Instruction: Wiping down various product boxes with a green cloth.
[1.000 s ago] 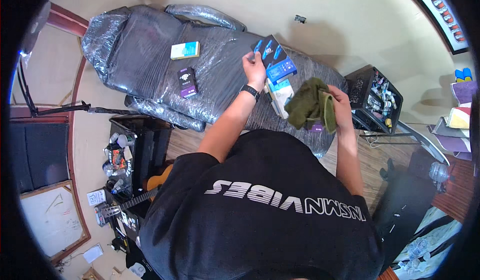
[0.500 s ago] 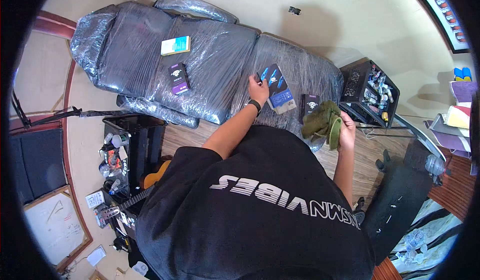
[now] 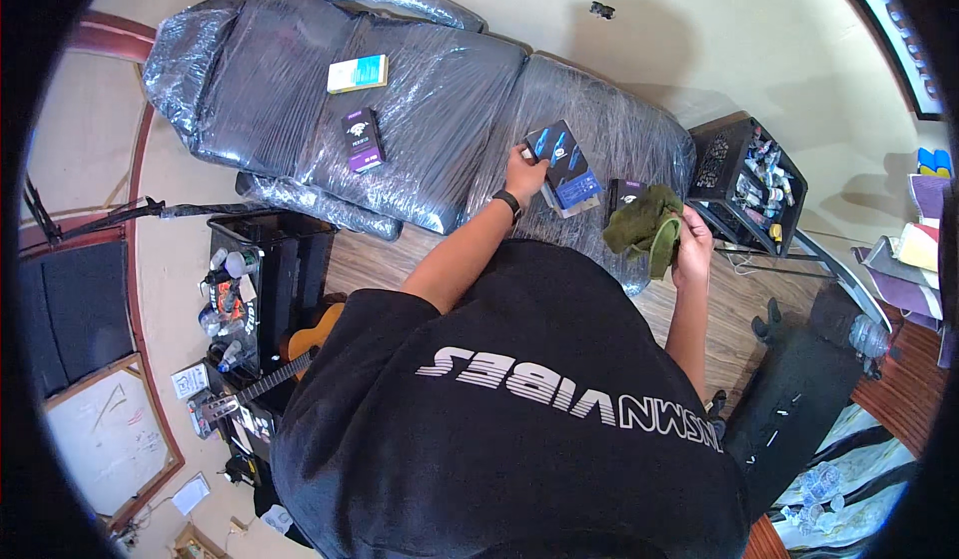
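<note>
My left hand [image 3: 524, 176] is closed on the left edge of a black and blue cardboard box [image 3: 564, 162], which is over the plastic-wrapped padded bed. My right hand [image 3: 693, 249] grips a crumpled olive-green cloth [image 3: 639, 225] that hangs to the left of its fingers. Partly covered by that cloth, a small dark box [image 3: 624, 193] lies on the bed. Farther left on the bed are a black and purple box [image 3: 363, 140] and a white, blue and yellow box [image 3: 358, 74].
The wrapped bed [image 3: 430, 109] stretches along the wall. At its right end stands a black cart [image 3: 724, 159] with bottles and tubes. A dark shelf unit [image 3: 290, 249] and a guitar [image 3: 310, 336] are at the left. Wood flooring [image 3: 739, 309] shows at the right.
The black and blue box has tilted in my left hand, so less of its pale lower side shows. The view has shifted slightly. My right hand still has the cloth.
</note>
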The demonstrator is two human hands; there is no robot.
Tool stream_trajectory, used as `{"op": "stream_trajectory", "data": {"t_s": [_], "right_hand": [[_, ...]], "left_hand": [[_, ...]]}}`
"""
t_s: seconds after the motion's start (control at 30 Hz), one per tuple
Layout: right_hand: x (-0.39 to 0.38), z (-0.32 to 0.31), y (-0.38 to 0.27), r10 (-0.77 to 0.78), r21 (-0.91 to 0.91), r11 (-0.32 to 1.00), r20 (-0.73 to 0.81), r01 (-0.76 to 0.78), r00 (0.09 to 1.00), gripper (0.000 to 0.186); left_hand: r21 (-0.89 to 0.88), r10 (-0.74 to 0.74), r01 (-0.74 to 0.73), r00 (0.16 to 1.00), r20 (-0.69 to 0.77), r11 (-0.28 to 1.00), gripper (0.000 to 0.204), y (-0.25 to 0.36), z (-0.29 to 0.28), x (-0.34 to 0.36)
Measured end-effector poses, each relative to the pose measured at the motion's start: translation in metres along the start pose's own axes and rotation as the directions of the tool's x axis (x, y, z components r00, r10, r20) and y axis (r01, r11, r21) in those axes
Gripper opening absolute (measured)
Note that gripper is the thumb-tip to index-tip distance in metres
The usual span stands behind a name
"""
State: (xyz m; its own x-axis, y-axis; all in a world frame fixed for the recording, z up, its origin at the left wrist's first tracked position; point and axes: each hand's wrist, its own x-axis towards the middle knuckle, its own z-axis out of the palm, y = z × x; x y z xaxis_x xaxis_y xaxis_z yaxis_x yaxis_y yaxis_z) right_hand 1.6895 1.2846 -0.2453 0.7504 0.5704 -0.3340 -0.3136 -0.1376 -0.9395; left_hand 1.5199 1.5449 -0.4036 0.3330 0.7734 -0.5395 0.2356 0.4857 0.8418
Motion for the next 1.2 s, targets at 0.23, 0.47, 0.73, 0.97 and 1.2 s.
{"op": "stream_trajectory", "data": {"t_s": [0.23, 0.47, 0.73, 0.97, 1.2], "right_hand": [[-0.005, -0.011, 0.017, -0.014, 0.032, 0.999, 0.019, 0.014, 1.000, 0.023], [-0.015, 0.000, 0.013, 0.039, -0.038, 0.999, 0.014, -0.039, 0.999, 0.020], [-0.033, 0.037, 0.006, 0.118, -0.069, 0.989, -0.131, -0.128, 0.984, 0.023], [-0.044, 0.045, 0.022, 0.140, -0.086, 0.985, -0.088, -0.148, 0.986, 0.024], [-0.096, 0.025, 0.051, 0.259, -0.099, 0.951, -0.263, -0.293, 0.929, 0.025]], "left_hand": [[-0.092, -0.051, 0.061, 0.993, 0.110, 0.994, 0.063, 0.021, -0.063, 0.008], [-0.268, -0.143, 0.145, 0.989, 0.027, 0.953, 0.070, -0.017, -0.155, 0.032], [-0.284, -0.180, 0.188, 0.982, 0.054, 0.940, 0.061, -0.047, -0.151, 0.042], [-0.091, -0.219, 0.208, 0.966, -0.134, 0.974, 0.055, -0.118, -0.136, 0.076], [0.275, 0.216, -0.092, 0.860, -0.463, 0.957, 0.039, -0.104, -0.190, 0.188]]}}
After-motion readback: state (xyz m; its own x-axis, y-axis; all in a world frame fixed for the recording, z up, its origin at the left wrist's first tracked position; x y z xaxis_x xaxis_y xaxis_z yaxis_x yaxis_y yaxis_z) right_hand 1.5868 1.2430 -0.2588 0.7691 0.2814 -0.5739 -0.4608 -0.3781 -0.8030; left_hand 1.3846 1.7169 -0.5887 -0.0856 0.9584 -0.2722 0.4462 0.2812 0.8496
